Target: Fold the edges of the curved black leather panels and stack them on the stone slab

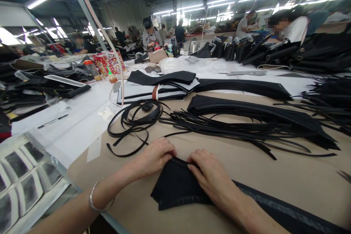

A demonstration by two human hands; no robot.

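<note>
A long black panel (181, 184) lies on the tan work surface (131, 197), its wide end near me and its narrower length running to the lower right. My left hand (156, 155) pinches the far left corner of its top edge. Along the same edge, a little to the right, my right hand (208, 172) grips with thumb and fingers. Between the hands the edge looks folded over. A row of light stitch-like marks follows the near edge. My right hand and forearm cover part of the panel.
Beyond the hands lie coiled black strips (134, 117), loose strips (219, 126) and stacked black panels (252, 111). A pen (53, 121) rests at left. Dark scissor-like tips (344, 176) show at the right edge. Black bags and several people are farther back.
</note>
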